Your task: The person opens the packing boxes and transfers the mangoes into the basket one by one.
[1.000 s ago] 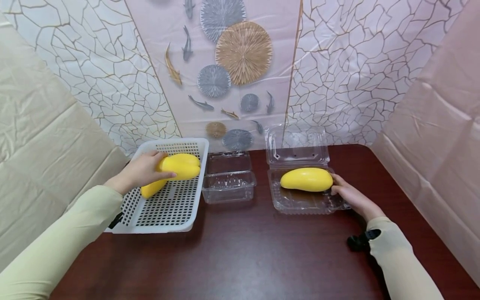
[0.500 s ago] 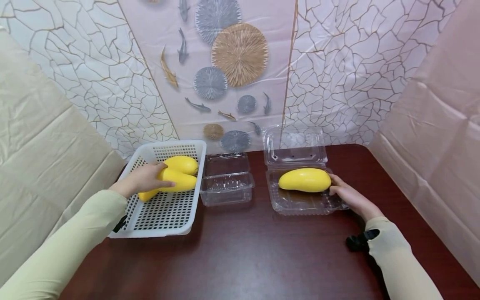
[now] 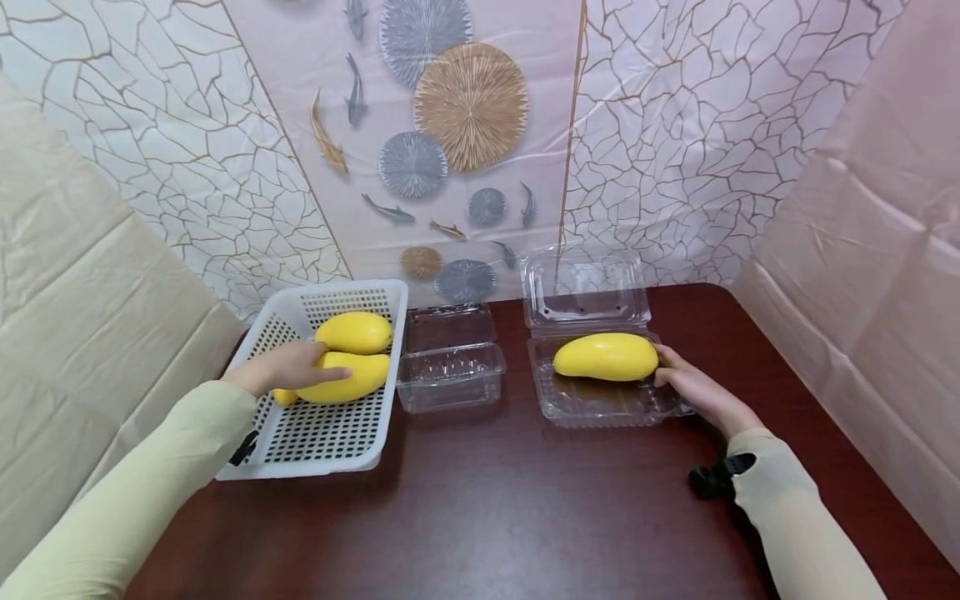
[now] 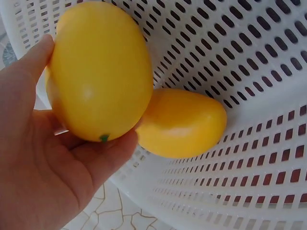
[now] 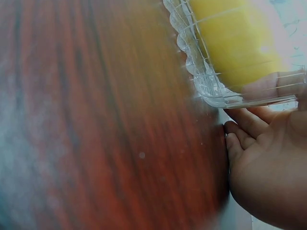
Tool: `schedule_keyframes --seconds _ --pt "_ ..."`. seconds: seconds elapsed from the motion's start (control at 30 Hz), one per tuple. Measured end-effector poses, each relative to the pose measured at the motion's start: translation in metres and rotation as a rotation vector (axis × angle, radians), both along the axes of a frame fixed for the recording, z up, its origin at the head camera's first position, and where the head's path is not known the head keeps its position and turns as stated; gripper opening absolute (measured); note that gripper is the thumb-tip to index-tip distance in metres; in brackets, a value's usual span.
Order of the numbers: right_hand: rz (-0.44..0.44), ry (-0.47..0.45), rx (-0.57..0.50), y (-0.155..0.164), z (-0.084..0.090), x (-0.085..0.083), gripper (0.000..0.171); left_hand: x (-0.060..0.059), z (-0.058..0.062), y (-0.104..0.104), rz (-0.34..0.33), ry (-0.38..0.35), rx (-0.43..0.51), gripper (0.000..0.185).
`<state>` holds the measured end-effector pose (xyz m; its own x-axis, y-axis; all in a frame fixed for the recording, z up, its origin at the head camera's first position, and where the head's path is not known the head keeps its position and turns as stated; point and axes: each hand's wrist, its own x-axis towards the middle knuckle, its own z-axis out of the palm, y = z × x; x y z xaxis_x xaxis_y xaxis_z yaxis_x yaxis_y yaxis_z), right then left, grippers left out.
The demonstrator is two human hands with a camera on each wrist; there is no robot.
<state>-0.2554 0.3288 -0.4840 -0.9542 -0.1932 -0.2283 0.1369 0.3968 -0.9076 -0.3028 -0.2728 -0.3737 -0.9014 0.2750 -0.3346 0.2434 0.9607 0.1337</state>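
My left hand (image 3: 288,367) grips a yellow mango (image 3: 363,377) inside the white perforated basket (image 3: 375,460); in the left wrist view its fingers curve around the fruit's lower end. A second mango (image 3: 356,332) lies just behind, and a small part of a third (image 3: 283,397) shows below that hand. My right hand (image 3: 693,387) pinches the right end of another mango (image 3: 606,357), which lies in the opened clear clamshell box (image 3: 570,410). From the right wrist view, some fingers are bent outside the box wall while one digit shows through the plastic against the mango.
A smaller clear plastic box (image 3: 450,385) with its lid raised stands between the basket and the clamshell. The clamshell's lid (image 3: 585,287) leans up at the back. Patterned cloth walls (image 3: 675,150) enclose the dark wooden table (image 3: 480,500) behind and on both sides.
My left hand has lowered its mango and moved it toward the basket's front, apart from the one behind. My right hand and its mango stay put, while the head view has shifted slightly.
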Motion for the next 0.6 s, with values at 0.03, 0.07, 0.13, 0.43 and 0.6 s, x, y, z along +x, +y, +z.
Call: schedule_keyframes --seconds 0.03,0.07,0.13,0.43,0.6 --pt "-0.001 -0.001 0.0 -0.0002 0.0002 0.0 0.081 -0.0002 -0.0006 0.0001 0.001 -0.01 0.0 0.087" --pt "0.0 -0.001 0.001 -0.0003 0.0005 0.0 0.081 -0.0002 -0.0011 0.0002 0.001 -0.019 0.0 0.089" --pt "0.0 -0.006 0.004 -0.001 0.001 0.0001 0.082 -0.0004 -0.0026 -0.0002 0.018 -0.037 -0.001 0.091" --pt "0.001 -0.014 0.007 -0.0013 0.0016 -0.0005 0.083 -0.0049 -0.0052 -0.0009 0.018 -0.037 0.018 0.084" --pt "0.003 -0.003 -0.006 -0.0017 0.0011 0.0001 0.082 -0.0069 -0.0044 0.0029 0.008 0.006 0.022 0.07"
